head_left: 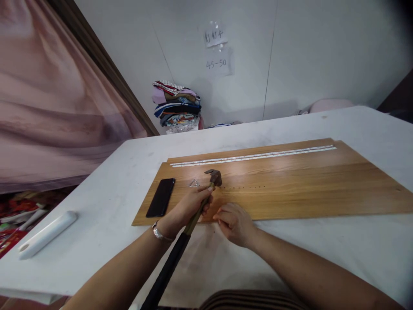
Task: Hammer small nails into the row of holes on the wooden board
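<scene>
A claw hammer [192,223] slants up from the bottom of the view, its metal head over the wooden board [309,181]. My left hand [193,203], a bracelet at its wrist, is closed round the handle just below the head. By the board's near edge rests my right hand [235,221], its fingers curled together; whether anything is in them is hidden. A few loose nails [194,183] lie left of the hammer head. To the right of the head, a row of small dark dots [243,187] runs along the board; I cannot tell if they are holes or nail heads.
A black phone [160,198] lies at the board's left end. Two white marked strips [251,158] run along its far side. The white table [106,193] holds a long white object [47,234] at left. Folded clothes [177,105] are stacked behind; a pink curtain [58,86] hangs left.
</scene>
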### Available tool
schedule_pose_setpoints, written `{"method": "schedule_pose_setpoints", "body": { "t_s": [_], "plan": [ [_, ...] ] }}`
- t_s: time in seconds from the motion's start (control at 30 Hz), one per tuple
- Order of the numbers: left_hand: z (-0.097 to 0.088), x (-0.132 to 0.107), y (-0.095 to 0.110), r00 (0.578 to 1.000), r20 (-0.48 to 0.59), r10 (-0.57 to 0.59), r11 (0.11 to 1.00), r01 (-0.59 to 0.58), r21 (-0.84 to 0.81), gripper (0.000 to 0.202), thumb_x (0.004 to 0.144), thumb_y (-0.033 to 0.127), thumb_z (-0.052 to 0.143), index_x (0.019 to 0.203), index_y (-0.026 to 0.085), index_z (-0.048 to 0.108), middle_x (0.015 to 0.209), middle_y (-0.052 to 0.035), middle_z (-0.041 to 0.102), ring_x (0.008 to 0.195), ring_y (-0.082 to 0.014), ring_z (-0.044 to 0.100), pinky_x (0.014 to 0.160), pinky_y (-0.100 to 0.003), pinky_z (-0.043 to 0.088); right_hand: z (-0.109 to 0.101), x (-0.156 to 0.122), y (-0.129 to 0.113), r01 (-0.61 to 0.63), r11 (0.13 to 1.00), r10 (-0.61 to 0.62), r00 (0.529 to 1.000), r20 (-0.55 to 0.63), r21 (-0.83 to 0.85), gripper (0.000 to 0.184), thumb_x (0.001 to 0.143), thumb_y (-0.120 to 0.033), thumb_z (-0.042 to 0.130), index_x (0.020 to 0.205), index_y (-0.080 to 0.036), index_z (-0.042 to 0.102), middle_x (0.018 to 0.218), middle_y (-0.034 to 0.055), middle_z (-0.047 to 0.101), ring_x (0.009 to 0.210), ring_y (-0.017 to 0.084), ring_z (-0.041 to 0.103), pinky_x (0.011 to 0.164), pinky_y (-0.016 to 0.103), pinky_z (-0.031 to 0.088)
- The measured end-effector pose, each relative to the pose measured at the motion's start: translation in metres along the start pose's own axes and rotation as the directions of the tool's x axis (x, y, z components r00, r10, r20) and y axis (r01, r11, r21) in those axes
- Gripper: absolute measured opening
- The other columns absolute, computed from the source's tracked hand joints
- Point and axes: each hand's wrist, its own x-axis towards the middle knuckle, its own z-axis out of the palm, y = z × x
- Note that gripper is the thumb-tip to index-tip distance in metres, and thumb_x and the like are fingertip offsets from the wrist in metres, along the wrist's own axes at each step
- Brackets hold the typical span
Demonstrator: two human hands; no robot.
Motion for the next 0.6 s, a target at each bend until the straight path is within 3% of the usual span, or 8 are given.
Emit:
{"method": "schedule_pose_setpoints", "body": {
  "t_s": [0.37, 0.6],
  "plan": [
    [0.0054, -0.0012, -0.0028, 1.000, 0.013, 0.009, 1.000, -0.009, -0.007, 0.026, 0.078, 0.041, 0.059, 0.084, 0.017, 0.053, 0.062, 0.0047, 0.051, 0.041, -0.0038, 0.041, 0.039, -0.017, 0.031, 0.0007, 0.0003, -0.0017, -0.008, 1.000, 0.008, 1.000, -0.025, 0.009, 0.019, 0.078, -0.007, 0.053, 0.081, -0.019, 0.068, 0.077, 0.0046, 0.066, 0.077, 0.019, 0.059, 0.069, 0.031, 0.043],
    [0.0013, -0.0006, 0.0006, 0.999, 0.038, -0.013, 1.000, 0.012, 0.014, 0.030, 0.078, 0.046, 0.059, 0.086, 0.017, 0.052, 0.065, 0.0040, 0.051, 0.042, -0.0044, 0.042, 0.037, -0.017, 0.030, -0.0004, -0.0003, -0.0013, -0.009, 1.000, 0.009, 1.000, -0.023, 0.021, 0.022, 0.077, -0.007, 0.053, 0.086, -0.020, 0.069, 0.081, 0.0047, 0.068, 0.079, 0.019, 0.059, 0.069, 0.031, 0.044]
  ]
}}
